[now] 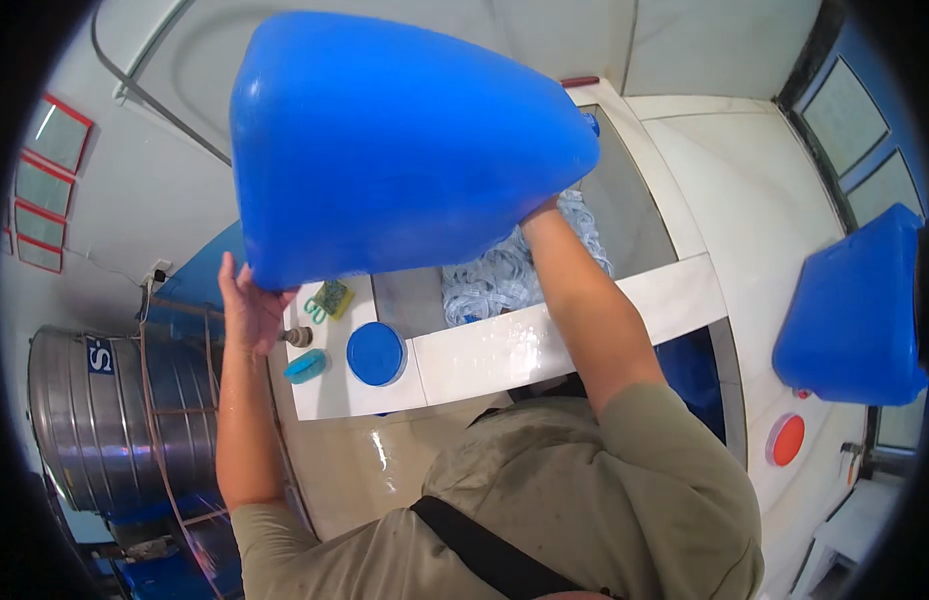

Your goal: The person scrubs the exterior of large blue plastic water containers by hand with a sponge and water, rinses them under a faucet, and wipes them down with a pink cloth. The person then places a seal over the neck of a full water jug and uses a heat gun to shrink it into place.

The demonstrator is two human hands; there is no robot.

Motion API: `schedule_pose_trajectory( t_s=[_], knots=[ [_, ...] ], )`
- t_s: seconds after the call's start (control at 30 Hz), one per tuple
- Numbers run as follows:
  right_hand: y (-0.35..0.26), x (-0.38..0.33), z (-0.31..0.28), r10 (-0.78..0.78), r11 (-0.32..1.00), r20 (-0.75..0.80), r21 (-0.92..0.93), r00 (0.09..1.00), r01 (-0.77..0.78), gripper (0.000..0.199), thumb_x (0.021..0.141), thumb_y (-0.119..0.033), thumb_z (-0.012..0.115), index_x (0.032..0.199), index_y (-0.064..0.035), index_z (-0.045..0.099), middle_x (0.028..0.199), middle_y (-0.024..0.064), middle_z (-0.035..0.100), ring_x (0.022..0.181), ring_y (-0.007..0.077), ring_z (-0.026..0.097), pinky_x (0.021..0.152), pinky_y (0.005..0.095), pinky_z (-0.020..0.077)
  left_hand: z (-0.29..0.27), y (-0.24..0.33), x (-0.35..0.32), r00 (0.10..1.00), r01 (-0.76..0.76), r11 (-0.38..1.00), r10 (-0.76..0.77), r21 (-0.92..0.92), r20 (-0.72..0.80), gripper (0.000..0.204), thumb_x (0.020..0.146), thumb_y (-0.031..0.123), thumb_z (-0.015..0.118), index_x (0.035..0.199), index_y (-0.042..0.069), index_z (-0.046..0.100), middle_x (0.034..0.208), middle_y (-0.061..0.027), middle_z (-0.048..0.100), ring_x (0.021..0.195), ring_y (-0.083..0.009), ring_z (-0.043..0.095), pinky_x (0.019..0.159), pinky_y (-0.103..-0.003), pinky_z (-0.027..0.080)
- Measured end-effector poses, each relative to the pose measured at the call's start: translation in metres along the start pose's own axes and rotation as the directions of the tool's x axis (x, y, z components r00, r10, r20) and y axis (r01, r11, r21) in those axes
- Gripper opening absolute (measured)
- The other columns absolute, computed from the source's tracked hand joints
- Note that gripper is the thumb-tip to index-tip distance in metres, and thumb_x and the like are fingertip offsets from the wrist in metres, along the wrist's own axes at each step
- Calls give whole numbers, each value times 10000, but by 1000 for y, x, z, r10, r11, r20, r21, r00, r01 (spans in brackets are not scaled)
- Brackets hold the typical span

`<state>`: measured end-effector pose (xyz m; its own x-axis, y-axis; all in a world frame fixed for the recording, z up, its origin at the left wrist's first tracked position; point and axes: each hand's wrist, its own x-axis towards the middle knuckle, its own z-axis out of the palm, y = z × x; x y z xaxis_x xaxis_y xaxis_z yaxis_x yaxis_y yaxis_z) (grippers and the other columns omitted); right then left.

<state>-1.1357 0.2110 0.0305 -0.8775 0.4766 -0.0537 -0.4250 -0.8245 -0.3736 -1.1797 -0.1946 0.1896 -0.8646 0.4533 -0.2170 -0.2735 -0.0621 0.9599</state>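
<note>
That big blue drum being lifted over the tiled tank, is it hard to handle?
The blue drum looks stiff: its smooth plastic walls keep their shape between the left hand and right hand. It is probably bulky rather than heavy, since it is held high and tilted. The wet white ledge suggests it may be slippery.

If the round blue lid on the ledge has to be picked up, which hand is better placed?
Probably the left hand. It grips the big blue container's lower edge just above and beside the round blue lid. The right hand supports the container farther off, over the basin.
</note>
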Motion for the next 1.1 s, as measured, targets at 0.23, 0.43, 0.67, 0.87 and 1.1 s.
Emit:
schedule_pose_trajectory(
  t_s=[0.23,0.43,0.67,0.87,1.1],
  knots=[
    [0,-9,3,-31,991,48,131,998,24,385,986,-305,531,1320,-117,498,1252,103,594,1147,265,580,982,412,464,45,28,24,870,-491,863,479,118,116,455,965,339,665,1289,56,517,1159,-59,597,1021,-164,569,899,-306,487],
    [-39,-24,-3,-51,994,79,99,996,43,440,1017,-320,496,1414,-135,454,1338,81,572,1214,246,560,1031,409,452,115,52,32,764,-596,798,530,89,369,823,745,300,885,1381,14,448,1283,-111,579,1187,-232,579,989,-379,486],
    [-131,-70,-49,39,852,-200,-505,979,-137,509,970,-204,568,1438,-48,441,1291,115,596,1123,219,579,909,364,495,199,73,21,773,-627,741,552,242,312,932,734,425,878,1423,8,410,1302,-127,584,1169,-261,610,958,-395,531],
    [-275,-97,-179,-604,449,-282,-893,746,25,490,952,-235,598,1376,-13,492,1238,134,600,1128,225,559,952,356,450,244,59,-5,794,-608,731,557,311,244,800,728,288,893,1356,16,479,1208,-119,624,1061,-224,648,901,-373,551],
    [-292,-148,-113,-715,516,-80,-731,695,447,628,1010,-491,516,1488,-99,402,1434,79,487,1237,217,510,1079,397,387,264,47,-49,755,-655,669,570,351,324,847,681,287,917,1359,4,498,1232,-122,623,1132,-236,595,1011,-385,448]
  ],
)
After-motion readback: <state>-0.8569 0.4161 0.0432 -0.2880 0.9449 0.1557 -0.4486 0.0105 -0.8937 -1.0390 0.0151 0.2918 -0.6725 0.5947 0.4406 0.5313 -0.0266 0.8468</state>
